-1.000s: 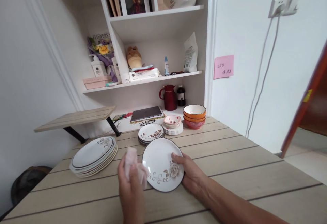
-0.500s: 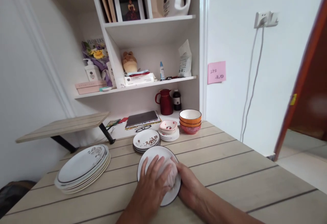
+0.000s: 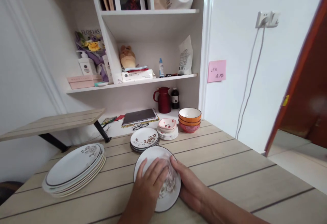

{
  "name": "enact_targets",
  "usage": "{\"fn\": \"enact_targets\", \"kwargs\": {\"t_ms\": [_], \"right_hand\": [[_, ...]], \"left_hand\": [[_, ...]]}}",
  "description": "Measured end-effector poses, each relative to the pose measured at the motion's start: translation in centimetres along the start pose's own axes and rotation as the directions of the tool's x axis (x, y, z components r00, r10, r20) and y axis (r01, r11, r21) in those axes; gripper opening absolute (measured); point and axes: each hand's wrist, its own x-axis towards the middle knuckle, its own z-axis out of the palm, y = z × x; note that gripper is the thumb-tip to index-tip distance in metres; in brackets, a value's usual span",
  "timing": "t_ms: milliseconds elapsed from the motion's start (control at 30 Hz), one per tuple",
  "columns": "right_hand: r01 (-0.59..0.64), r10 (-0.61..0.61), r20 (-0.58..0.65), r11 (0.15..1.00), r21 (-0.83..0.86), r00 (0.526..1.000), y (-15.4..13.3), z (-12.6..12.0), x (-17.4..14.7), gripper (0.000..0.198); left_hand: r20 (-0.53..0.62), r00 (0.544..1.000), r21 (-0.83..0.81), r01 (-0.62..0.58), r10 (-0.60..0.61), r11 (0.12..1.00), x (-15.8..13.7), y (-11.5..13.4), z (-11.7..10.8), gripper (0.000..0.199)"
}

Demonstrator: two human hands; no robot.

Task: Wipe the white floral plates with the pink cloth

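A white plate (image 3: 167, 200) with a dark rim and a brown-grey flower print is held tilted just above the table, close in front of me. My right hand (image 3: 190, 183) grips its right edge, thumb on the upper face and fingers underneath. Spread over the plate's face, the fingers of my left hand (image 3: 150, 179) press a thin, pale cloth (image 3: 167, 162) against it. Most of the cloth lies hidden under that hand. Just beyond the plate sits a stack of small dark-rimmed plates (image 3: 144, 138) with brown flowers.
Large oval plates (image 3: 74, 166) are stacked at the left, near a raised wooden stand (image 3: 53, 123). Toward the back are small white dishes (image 3: 167, 130) and stacked bowls (image 3: 189, 120). A laptop (image 3: 140, 116), glasses (image 3: 140, 126) and a red jug (image 3: 163, 100) are under the shelves.
My left hand and the cloth have slid a little over the plate, uncovering more of its flower print. My right hand keeps its hold. The view has shifted slightly.
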Motion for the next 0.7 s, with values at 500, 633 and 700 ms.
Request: {"fn": "enact_targets", "kwargs": {"t_ms": [500, 633, 700], "right_hand": [[0.116, -0.093, -0.180, 0.985, 0.125, 0.979, 0.3, -0.9, 1.0, 0.042], [0.070, -0.052, -0.139, 0.989, 0.127, 0.989, 0.1, -1.0, 0.9, 0.037], [0.046, -0.031, -0.120, 0.992, 0.118, 0.992, 0.1, -0.8, 0.8, 0.034]], "left_hand": [[-0.128, 0.977, 0.248, 0.201, -0.173, 0.948, -0.4, 0.9, -0.4, 0.035], [-0.155, 0.988, 0.116, 0.036, -0.017, 0.993, -0.1, 1.3, -0.6, 0.035], [-0.148, 0.988, 0.061, -0.041, 0.050, 0.997, 0.3, 1.4, -0.9, 0.035]]}}
